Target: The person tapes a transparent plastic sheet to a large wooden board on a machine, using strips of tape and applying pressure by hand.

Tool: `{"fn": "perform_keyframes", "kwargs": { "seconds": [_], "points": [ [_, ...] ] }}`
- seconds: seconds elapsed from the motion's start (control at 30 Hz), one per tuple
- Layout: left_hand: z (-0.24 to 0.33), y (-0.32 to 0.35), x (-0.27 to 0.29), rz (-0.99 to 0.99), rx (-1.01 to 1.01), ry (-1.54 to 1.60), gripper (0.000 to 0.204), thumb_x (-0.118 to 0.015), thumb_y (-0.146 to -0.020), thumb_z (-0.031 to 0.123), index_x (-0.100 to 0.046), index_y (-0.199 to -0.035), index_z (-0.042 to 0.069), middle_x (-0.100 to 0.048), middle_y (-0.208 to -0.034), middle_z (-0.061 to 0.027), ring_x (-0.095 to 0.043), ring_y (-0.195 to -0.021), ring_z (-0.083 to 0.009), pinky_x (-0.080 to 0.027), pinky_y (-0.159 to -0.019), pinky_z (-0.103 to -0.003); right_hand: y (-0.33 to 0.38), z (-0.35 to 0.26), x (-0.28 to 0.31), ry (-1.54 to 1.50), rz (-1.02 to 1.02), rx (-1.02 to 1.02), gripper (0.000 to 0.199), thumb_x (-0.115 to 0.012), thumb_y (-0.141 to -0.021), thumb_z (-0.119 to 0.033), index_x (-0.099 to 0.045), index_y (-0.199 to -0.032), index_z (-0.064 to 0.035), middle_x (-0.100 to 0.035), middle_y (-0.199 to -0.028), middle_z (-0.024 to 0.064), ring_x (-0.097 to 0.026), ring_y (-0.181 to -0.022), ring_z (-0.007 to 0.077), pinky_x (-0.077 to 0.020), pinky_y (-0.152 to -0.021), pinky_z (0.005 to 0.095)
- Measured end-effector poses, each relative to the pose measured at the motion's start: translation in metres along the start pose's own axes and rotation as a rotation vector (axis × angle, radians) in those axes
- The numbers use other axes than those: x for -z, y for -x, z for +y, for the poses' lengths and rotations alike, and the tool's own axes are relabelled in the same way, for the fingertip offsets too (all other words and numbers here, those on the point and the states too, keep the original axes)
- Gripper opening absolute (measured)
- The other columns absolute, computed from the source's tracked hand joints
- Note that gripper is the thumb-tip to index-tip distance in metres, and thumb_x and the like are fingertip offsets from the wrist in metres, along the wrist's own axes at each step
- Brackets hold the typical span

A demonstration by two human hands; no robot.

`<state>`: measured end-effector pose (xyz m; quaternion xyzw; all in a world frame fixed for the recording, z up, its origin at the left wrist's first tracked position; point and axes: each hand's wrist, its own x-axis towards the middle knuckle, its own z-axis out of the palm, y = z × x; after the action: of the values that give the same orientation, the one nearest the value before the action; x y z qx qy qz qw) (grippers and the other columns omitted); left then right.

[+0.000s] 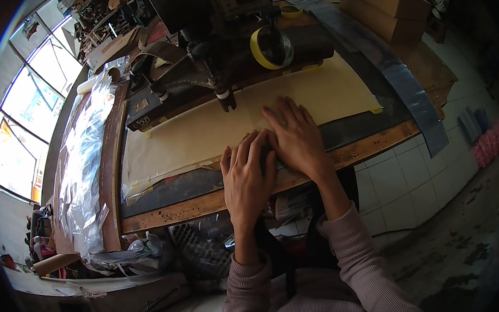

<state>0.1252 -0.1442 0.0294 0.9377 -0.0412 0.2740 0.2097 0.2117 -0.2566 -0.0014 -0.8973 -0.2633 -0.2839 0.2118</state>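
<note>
Matt cream paper-like sheet (246, 117) over a worn, spotted wooden bench edge (198, 208); dark metal machine (212, 30), upper centre; glossy crinkled clear plastic film (85, 160) at left; glossy yellow tape roll (271, 46); ribbed knit cloth sleeves (346, 263), lower right.

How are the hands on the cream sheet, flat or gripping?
Flat: left hand and right hand lie palm-down, fingers spread, on the cream sheet.

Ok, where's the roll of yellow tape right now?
In the head view the roll of yellow tape sits up top on the dark machine, beyond the cream sheet and ahead of both hands.
</note>
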Motion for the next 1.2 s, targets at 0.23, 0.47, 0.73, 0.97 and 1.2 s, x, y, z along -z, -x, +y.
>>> {"fn": "perform_keyframes", "kwargs": {
  "seconds": [0.23, 0.47, 0.73, 0.97, 1.2],
  "points": [
    [-0.001, 0.000, 0.000, -0.004, 0.002, 0.007, 0.035, -0.056, -0.089, 0.021, -0.056, -0.122, 0.010, -0.059, -0.121, -0.0090, -0.054, -0.115, -0.0277, -0.032, -0.105, -0.044, -0.002, -0.001, -0.002, 0.018, 0.010, 0.002, 0.045, -0.062, -0.083, -0.028, -0.055, -0.122, -0.0070, -0.050, -0.126, 0.0247, -0.045, -0.124, 0.0373, -0.0350, -0.104, 0.0476],
    [-0.001, 0.000, 0.000, -0.003, 0.006, 0.013, 0.035, -0.057, -0.089, 0.021, -0.056, -0.122, 0.011, -0.059, -0.121, -0.0087, -0.054, -0.115, -0.0266, -0.032, -0.105, -0.044, 0.000, -0.002, -0.002, 0.033, 0.023, 0.005, 0.044, -0.062, -0.083, -0.026, -0.055, -0.121, -0.0063, -0.051, -0.125, 0.0250, -0.046, -0.123, 0.0372, -0.0358, -0.103, 0.0479],
    [0.001, -0.001, 0.000, -0.002, 0.007, 0.025, 0.034, -0.057, -0.088, 0.020, -0.057, -0.121, 0.010, -0.059, -0.120, -0.0087, -0.054, -0.115, -0.0258, -0.032, -0.105, -0.044, -0.001, 0.000, 0.000, 0.033, -0.002, 0.009, 0.045, -0.062, -0.083, -0.026, -0.055, -0.123, -0.0065, -0.050, -0.126, 0.0253, -0.046, -0.124, 0.0372, -0.0358, -0.103, 0.0478],
    [-0.001, 0.000, 0.000, -0.007, 0.009, 0.013, 0.034, -0.057, -0.089, 0.021, -0.057, -0.120, 0.010, -0.058, -0.121, -0.0083, -0.053, -0.116, -0.0251, -0.031, -0.105, -0.044, 0.003, -0.004, 0.003, 0.022, -0.009, 0.005, 0.044, -0.061, -0.084, -0.025, -0.055, -0.123, -0.0076, -0.050, -0.127, 0.0237, -0.045, -0.125, 0.0360, -0.0357, -0.104, 0.0476],
    [0.001, 0.000, 0.000, -0.002, 0.015, 0.011, 0.034, -0.057, -0.089, 0.021, -0.057, -0.121, 0.010, -0.059, -0.120, -0.0084, -0.054, -0.116, -0.0256, -0.032, -0.105, -0.044, -0.002, -0.003, 0.008, 0.026, -0.097, -0.016, 0.046, -0.058, -0.086, -0.024, -0.050, -0.129, -0.0075, -0.045, -0.135, 0.0221, -0.042, -0.127, 0.0352, -0.0333, -0.105, 0.0446]
  ]
}}
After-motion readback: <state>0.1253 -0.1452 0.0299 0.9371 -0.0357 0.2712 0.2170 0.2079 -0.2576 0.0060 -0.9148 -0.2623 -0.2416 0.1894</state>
